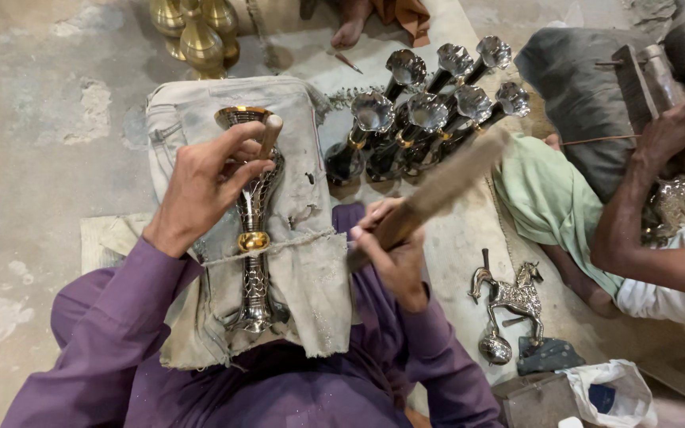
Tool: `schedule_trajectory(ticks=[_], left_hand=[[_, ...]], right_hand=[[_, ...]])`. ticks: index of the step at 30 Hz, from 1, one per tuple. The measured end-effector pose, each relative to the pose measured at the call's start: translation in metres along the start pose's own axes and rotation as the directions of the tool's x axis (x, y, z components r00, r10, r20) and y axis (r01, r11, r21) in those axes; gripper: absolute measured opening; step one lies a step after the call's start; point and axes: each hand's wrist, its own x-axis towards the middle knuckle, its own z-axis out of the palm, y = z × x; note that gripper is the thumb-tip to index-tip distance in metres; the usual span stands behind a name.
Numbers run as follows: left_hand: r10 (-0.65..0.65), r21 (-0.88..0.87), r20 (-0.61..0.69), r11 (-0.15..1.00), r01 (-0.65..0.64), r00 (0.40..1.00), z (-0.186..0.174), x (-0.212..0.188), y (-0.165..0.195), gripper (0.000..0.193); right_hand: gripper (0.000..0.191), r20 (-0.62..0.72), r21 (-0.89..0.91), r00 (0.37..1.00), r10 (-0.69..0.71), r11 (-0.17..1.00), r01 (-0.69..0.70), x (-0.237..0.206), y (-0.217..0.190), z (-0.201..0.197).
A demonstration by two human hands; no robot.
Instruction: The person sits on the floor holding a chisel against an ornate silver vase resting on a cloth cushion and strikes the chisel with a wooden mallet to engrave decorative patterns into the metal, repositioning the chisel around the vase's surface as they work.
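Meanwhile left hand (200, 186) pins chisel (269, 135) on vase (254, 230); right hand (394, 250) grips mallet (438, 190).

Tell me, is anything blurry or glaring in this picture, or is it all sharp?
In the head view, the wooden stick in the right hand is smeared by motion blur; the left hand and the vase it steadies are sharp. Light is soft and even, with bright glints on the dark vases behind and the metal horse.
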Motion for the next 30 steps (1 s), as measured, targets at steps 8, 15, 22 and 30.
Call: schedule_trajectory(ticks=[8, 15, 22, 30], left_hand=[[0.047, 0.064, -0.021, 0.997, -0.046, 0.999, 0.005, -0.001, -0.006, 0.042], [0.114, 0.063, -0.031, 0.992, -0.112, 0.993, 0.006, -0.001, -0.009, 0.044], [0.089, 0.08, -0.054, 0.993, -0.085, 0.995, 0.009, -0.005, -0.011, 0.042], [0.053, 0.078, 0.015, 0.995, -0.054, 0.998, 0.006, -0.001, -0.008, 0.041]], right_hand=[[0.022, 0.123, -0.237, 0.963, 0.238, 0.95, -0.205, 0.008, 0.016, 0.006], [0.062, 0.194, -0.683, 0.953, -0.234, 0.665, 0.302, 0.061, -0.033, -0.019], [0.077, 0.413, -0.887, 0.883, -0.225, 0.123, 0.446, 0.076, -0.089, -0.006], [0.068, 0.364, -0.92, 0.892, -0.27, 0.045, 0.389, 0.08, -0.09, 0.002]])
